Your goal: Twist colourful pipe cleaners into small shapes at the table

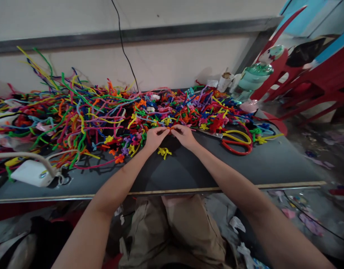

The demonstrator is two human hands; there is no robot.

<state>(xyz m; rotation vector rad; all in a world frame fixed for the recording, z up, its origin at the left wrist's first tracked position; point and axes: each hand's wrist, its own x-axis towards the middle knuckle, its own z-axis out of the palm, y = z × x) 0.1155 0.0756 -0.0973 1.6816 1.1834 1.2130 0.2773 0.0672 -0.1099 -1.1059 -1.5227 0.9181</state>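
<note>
My left hand (155, 138) and my right hand (185, 135) meet fingertip to fingertip above the dark table. Both are closed in a pinch on a small orange pipe cleaner piece (169, 128), mostly hidden by the fingers. Just below them a yellow pipe cleaner flower (164, 152) lies on the table. Scissors with yellow and red handles (236, 142) rest to the right of my right hand, blades pointing toward it. Behind both hands spreads a heap of colourful pipe cleaners (104, 112), with small bent flowers among them.
A white box-shaped device (34, 173) with a thick pale cable sits at the table's left front. Green-tinted plastic cups or bottles (254, 76) stand at the back right, near red chairs (325, 82). A black cord (123, 48) hangs down the wall. Scraps litter the floor.
</note>
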